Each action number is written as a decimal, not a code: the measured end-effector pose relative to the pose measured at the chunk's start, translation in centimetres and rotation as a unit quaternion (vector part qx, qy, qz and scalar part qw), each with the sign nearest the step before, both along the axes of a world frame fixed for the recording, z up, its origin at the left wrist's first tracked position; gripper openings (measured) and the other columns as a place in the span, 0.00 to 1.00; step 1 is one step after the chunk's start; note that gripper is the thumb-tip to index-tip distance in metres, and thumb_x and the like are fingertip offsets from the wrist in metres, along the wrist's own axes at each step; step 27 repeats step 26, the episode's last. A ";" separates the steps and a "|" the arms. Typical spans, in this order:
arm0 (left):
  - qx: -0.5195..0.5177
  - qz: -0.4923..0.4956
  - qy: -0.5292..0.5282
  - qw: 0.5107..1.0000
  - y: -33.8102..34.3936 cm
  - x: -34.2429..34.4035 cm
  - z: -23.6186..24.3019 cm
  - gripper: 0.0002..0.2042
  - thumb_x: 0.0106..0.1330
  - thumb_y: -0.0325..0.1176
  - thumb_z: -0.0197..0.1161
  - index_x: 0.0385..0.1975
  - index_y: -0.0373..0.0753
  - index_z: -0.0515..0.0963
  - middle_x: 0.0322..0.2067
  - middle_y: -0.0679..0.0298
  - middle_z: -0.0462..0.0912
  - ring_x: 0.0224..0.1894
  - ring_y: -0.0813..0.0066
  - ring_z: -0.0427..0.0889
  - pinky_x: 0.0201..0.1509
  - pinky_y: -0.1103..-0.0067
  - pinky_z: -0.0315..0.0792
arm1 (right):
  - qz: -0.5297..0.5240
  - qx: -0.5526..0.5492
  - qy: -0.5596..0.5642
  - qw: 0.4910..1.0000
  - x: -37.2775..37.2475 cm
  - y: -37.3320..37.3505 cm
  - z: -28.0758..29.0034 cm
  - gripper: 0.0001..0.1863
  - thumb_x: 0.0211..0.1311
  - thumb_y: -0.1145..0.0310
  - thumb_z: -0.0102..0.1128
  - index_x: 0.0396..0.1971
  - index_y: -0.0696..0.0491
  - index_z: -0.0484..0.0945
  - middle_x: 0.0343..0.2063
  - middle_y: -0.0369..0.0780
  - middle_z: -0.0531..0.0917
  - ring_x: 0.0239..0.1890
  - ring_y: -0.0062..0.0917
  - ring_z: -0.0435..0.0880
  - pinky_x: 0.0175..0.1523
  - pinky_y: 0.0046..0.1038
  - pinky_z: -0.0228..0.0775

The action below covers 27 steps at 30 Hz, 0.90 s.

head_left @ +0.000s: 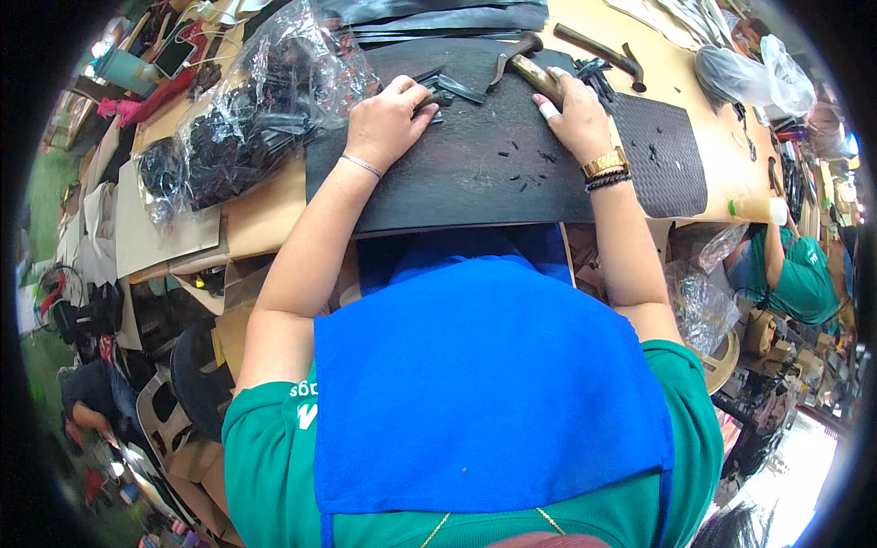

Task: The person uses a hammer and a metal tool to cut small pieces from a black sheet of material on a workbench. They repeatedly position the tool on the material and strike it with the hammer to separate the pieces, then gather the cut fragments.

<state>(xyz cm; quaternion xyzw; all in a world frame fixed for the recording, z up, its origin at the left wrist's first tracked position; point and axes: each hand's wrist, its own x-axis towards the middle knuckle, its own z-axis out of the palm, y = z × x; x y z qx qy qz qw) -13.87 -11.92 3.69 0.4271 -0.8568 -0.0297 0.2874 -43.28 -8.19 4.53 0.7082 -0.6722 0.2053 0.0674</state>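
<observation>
My left hand [391, 121] rests on a dark work board [457, 183], its fingers curled round a small dark piece that I cannot make out clearly. Several short black strips [461, 89] lie just beyond those fingertips. A hammer [537, 77] with a worn handle lies slanted on the board, its head pointing away and left. Around the near end of that handle closes my right hand [580, 119], with a white wrap on the thumb. Small black scraps [525, 155] are scattered between my hands.
Left of the board sits a clear plastic bag [247, 119] of black strips. A second hammer [603, 53] lies at the far right, near a textured black mat [660, 155]. Beyond it is a whitish plastic bag [758, 78]. Another person [804, 274] sits at right.
</observation>
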 end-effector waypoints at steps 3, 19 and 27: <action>0.029 0.023 -0.031 0.999 0.1 -0.6 0.5 0.12 0.62 0.45 0.63 0.34 0.44 0.80 0.37 0.69 0.80 0.35 0.62 0.84 0.35 0.69 0.78 | 0.011 0.017 0.008 1.000 -1.5 -0.1 0.2 0.22 0.64 0.54 0.57 0.51 0.53 0.74 0.44 0.47 0.80 0.47 0.43 0.79 0.53 0.40 0.71; 0.149 -0.026 0.089 0.984 4.9 -0.6 0.6 0.14 0.61 0.43 0.66 0.39 0.40 0.80 0.36 0.60 0.81 0.37 0.60 0.83 0.39 0.71 0.76 | 0.113 0.170 -0.163 0.965 1.7 11.3 6.0 0.19 0.63 0.64 0.60 0.52 0.54 0.72 0.39 0.50 0.81 0.42 0.44 0.81 0.45 0.37 0.73; 0.125 0.010 0.008 0.992 4.2 -0.4 0.1 0.15 0.61 0.45 0.63 0.41 0.44 0.80 0.41 0.65 0.79 0.38 0.60 0.84 0.38 0.69 0.79 | 0.133 0.156 -0.161 0.965 3.1 11.5 5.2 0.20 0.63 0.63 0.61 0.53 0.52 0.71 0.43 0.50 0.81 0.46 0.44 0.81 0.48 0.37 0.73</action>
